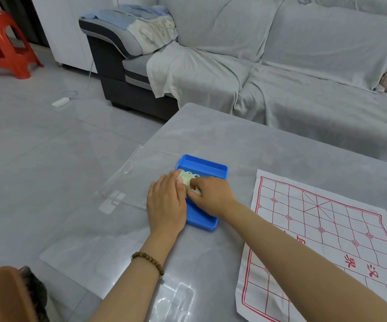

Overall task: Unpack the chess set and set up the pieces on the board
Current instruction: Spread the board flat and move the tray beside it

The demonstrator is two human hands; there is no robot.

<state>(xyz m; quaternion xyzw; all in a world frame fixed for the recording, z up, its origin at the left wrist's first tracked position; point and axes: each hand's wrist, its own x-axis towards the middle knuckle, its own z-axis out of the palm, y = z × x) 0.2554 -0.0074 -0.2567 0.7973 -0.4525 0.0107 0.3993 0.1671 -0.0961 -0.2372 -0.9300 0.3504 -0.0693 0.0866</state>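
My left hand (167,203) lies flat with straight fingers along the left edge of the blue box (201,163), fingertips touching the pale round pieces (186,178) bunched at its far end. My right hand (213,194) is curled down over the same cluster and appears to pinch one or more pieces, though its own knuckles hide exactly how many.

The box sits on the worktop (234,140) with its long axis running near to far. What matters for the coming move is that the board (327,228) lies to the right of the box, apart from it, on the right hand's side. That hand is the nearer one, so I judge it the natural carrier while the left steadies the box.

The board is a thin sheet with a red grid, and beside its middle band I read the red characters 汉界, turned at an angle to me. A black mark shows on one piece, too small to read. A clear lid (130,187) rests left of the box.
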